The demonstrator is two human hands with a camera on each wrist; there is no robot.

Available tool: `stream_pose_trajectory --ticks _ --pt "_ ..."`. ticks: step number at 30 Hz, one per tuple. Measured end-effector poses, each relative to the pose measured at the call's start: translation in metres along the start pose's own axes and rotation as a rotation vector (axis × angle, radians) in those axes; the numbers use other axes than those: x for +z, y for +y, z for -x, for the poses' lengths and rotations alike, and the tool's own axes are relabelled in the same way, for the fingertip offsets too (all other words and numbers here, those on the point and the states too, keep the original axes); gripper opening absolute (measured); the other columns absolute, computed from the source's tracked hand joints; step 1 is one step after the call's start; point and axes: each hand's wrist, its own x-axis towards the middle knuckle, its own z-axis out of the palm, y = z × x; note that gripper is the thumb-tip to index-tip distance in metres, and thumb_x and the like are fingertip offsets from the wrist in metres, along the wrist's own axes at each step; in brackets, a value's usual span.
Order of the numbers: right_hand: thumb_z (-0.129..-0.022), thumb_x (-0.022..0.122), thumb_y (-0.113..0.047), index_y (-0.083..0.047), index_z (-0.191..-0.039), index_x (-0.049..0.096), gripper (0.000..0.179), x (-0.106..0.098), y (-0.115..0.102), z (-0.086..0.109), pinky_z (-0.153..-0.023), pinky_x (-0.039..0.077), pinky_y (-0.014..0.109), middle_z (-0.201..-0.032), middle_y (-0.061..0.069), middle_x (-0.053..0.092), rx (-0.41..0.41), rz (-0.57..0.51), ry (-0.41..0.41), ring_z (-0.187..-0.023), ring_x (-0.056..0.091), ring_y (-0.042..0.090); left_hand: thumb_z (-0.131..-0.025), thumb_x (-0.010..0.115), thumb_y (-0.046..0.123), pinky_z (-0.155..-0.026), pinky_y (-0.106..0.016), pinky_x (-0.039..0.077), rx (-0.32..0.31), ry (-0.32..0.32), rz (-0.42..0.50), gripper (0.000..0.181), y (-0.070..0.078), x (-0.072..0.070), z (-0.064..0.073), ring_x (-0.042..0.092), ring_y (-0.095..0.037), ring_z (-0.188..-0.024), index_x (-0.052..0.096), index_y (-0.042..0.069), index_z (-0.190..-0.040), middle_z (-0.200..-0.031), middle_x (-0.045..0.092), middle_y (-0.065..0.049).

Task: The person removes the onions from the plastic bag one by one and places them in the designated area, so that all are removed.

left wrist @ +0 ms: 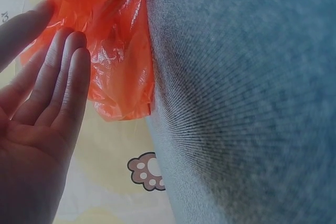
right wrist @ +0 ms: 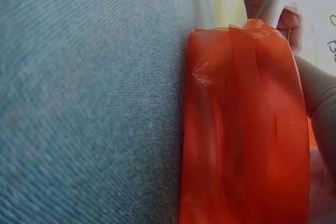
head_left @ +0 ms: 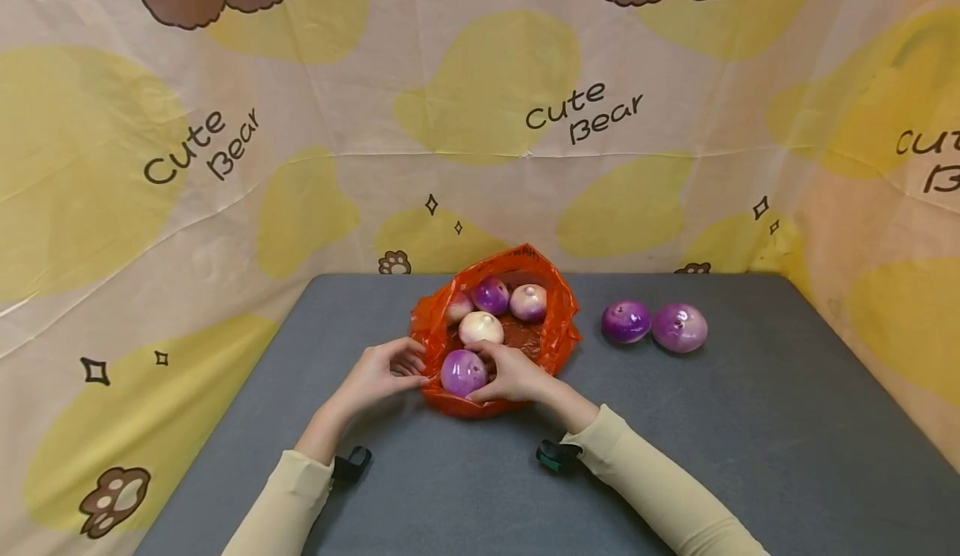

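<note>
An orange plastic bag (head_left: 561, 335) stands with its mouth spread wide on the grey table. Inside it lie several onions, among them a pale onion (head_left: 481, 328) in the middle and a purple onion (head_left: 491, 295) further back. My right hand (head_left: 519, 373) reaches over the bag's front rim and holds a purple onion (head_left: 462, 372) between thumb and fingers. At the bag's left side is my left hand (head_left: 384, 370), fingers loosely extended beside the plastic. In the left wrist view its fingertips overlap the bag (left wrist: 121, 61); whether they touch it I cannot tell.
To the right of the bag, a dark purple onion (head_left: 626, 322) and a lighter purple onion (head_left: 679, 328) sit side by side on the table (head_left: 750, 423). A printed cloth (head_left: 480, 106) hangs behind the table's back edge and along the sides.
</note>
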Motion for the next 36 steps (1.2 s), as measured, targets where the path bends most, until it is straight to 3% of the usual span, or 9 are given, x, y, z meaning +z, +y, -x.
stream_pose_trajectory --ticks 20,30,36 --pt "-0.071 0.083 -0.034 -0.009 -0.135 0.048 0.077 0.003 0.003 -0.004 -0.098 0.046 0.041 -0.128 0.006 0.058 0.008 -0.006 0.008 -0.113 0.057 0.021 -0.076 0.08 0.02 -0.073 -0.025 0.054 -0.01 0.002 -0.013 0.032 0.001 0.0 0.0 0.064 -0.008 -0.076 0.064 0.017 -0.103 -0.084 0.068 0.006" --pt "-0.067 0.084 -0.044 -0.013 -0.136 0.047 0.084 -0.012 -0.006 0.005 -0.094 0.049 0.039 -0.127 0.006 0.059 0.074 -0.028 0.031 -0.111 0.058 0.019 -0.077 0.08 0.024 -0.073 -0.026 0.054 -0.019 -0.007 -0.012 0.032 0.0 0.002 0.0 0.064 -0.009 -0.076 0.064 0.017 -0.104 -0.085 0.068 0.004" --pt "-0.067 0.084 -0.043 -0.012 -0.134 0.048 0.082 -0.023 -0.007 0.008 -0.09 0.051 0.037 -0.12 0.006 0.061 0.028 -0.031 0.062 -0.104 0.061 0.018 -0.077 0.079 0.024 -0.074 -0.026 0.054 -0.018 -0.008 -0.003 0.032 0.001 0.002 0.0 0.064 -0.01 -0.077 0.064 0.018 -0.104 -0.085 0.068 0.003"
